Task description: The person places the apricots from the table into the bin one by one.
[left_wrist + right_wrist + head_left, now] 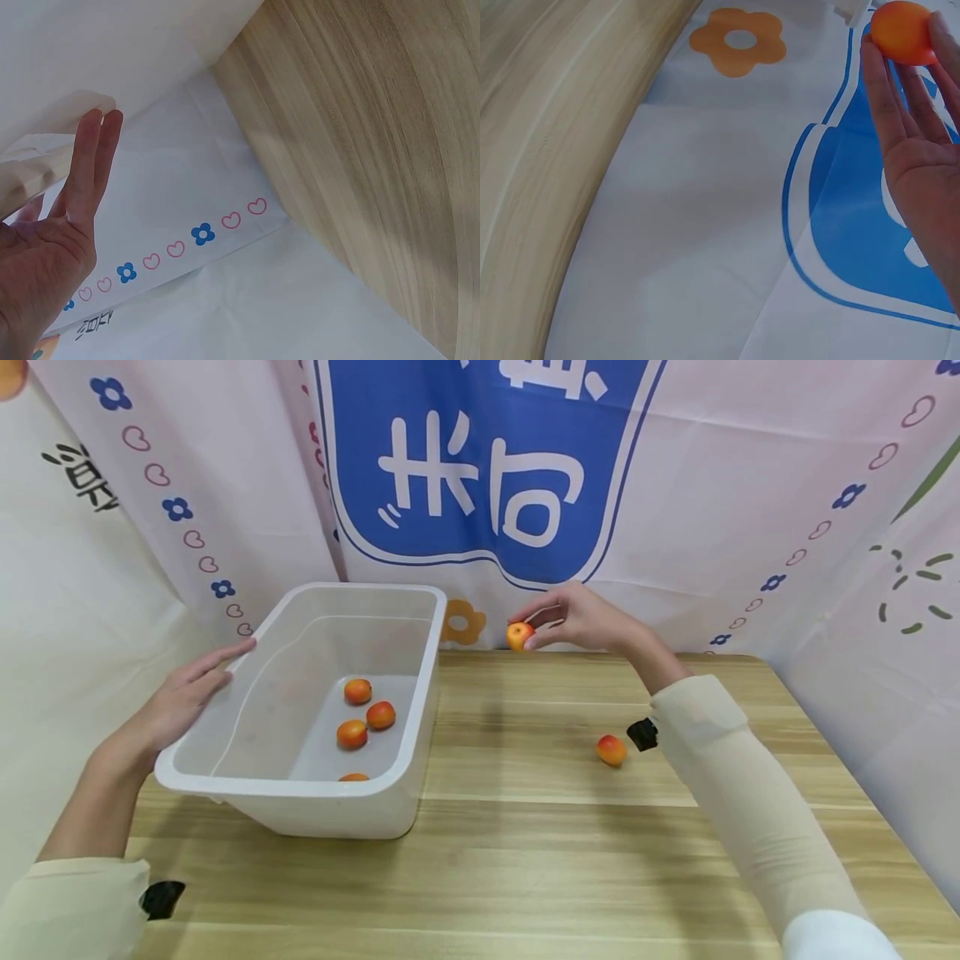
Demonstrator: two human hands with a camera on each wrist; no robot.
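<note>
Pale wooden bench (525,852) carries a white bin (420,693) steadied by the flat, relaxed left hand (176,702), while the right hand (581,618) pinches an orange fruit (519,635) just beside it, best carried fully over the rim before letting go.

A pale wooden table (525,860) fills the lower frame, with a white cloth backdrop bearing a blue panel (487,468) across the top.

Blue panel (487,468) on backdrop cloth (712,485): large white characters, cut off at top, not legible. Black characters (90,477) at left, unreadable.
</note>
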